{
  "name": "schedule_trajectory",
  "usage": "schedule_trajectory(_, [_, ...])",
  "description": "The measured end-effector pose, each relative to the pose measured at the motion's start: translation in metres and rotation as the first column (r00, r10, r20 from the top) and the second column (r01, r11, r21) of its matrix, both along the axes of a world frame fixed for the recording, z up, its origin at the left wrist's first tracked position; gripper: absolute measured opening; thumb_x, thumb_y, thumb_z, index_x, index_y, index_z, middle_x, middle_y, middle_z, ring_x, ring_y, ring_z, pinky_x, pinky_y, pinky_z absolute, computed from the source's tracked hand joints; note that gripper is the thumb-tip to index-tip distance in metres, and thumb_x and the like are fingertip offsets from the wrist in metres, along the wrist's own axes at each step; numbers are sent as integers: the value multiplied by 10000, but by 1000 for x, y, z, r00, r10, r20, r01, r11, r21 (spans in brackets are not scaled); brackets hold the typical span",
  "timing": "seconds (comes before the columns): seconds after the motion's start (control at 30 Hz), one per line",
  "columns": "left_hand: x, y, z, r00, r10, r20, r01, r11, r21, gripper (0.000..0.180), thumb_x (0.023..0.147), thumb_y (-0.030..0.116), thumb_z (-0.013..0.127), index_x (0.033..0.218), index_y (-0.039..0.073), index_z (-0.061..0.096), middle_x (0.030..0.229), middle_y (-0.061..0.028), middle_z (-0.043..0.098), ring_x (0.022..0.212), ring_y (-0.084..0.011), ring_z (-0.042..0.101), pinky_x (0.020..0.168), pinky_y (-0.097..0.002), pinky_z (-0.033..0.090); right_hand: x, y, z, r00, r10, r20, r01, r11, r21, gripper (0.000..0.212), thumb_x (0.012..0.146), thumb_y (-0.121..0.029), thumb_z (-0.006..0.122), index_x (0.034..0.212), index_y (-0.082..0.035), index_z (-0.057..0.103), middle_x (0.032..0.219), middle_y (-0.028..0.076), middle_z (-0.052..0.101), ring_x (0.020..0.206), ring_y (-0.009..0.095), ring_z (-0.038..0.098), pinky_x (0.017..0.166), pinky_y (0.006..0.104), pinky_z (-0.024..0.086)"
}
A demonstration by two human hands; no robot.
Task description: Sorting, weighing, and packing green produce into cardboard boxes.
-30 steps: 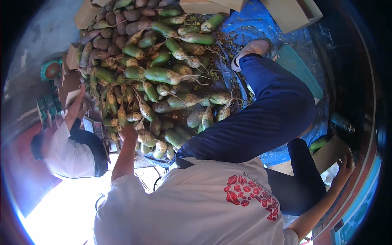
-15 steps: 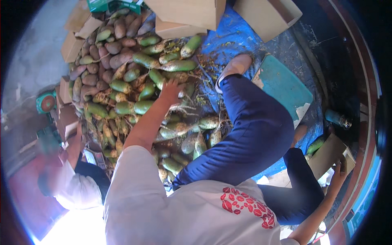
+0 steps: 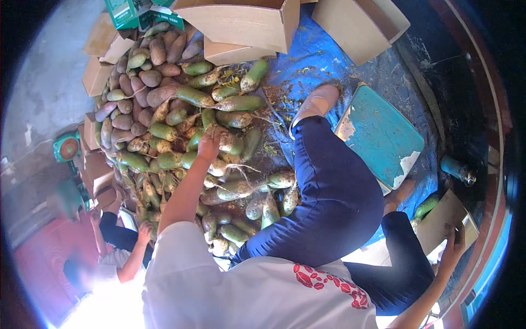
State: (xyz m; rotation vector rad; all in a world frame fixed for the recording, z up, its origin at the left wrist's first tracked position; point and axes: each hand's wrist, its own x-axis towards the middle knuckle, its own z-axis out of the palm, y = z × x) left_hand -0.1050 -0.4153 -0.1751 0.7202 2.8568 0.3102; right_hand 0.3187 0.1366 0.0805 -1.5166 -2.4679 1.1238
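Observation:
A large heap of green radishes [image 3: 236,103] with pale, soil-stained root ends lies before me. Over its middle, my left hand [image 3: 209,143] has its fingers bent round the root end of one green radish [image 3: 234,145]; its fingertips are partly hidden. Far to the right, my right hand [image 3: 455,240] grips the upper edge of an open cardboard box [image 3: 435,222]. Inside that box's far side rests another green radish [image 3: 426,206].
Reddish-brown tubers or radishes [image 3: 150,78] pile up behind. Open cartons [image 3: 241,24] stand at the back on a blue tarp [image 3: 307,60]. A worn turquoise board [image 3: 378,142] lies right of my leg. Another person [image 3: 123,260] works at the left, near a green-framed scale [image 3: 67,147].
My left hand has moved left and slightly nearer, its fingers now more bent. The other person's arms have shifted at the left. My right hand stays on the box.

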Motion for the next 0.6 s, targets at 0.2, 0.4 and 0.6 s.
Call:
schedule_trajectory(0.2, [61,-15,90,922,56,384,-25,996,-84,223,826,219,433,863,40,561,826,-209,551,782,-371,531,687,-422,426,3,-3,4,999,6,41,-7,999,39,275,847,-84,424,1094,24,482,1050,110,526,903,189,528,805,303,406])
schedule_trajectory(0.4, [134,-86,126,721,409,559,-128,871,-474,236,838,202,404,885,12,536,848,-206,572,809,-316,565,729,-406,446,-11,-1,-6,981,136,140,-142,989,32,324,860,-120,420,1141,38,452,1064,128,523,945,176,515,828,298,388])
schedule_trajectory(0.6, [167,-132,93,771,429,471,211,525,-824,390,786,400,476,958,60,559,992,-124,557,893,-282,560,744,-381,460,-6,-4,-3,991,119,68,-119,993,2,332,859,-107,413,1153,45,435,1077,125,513,934,181,520,830,297,391])
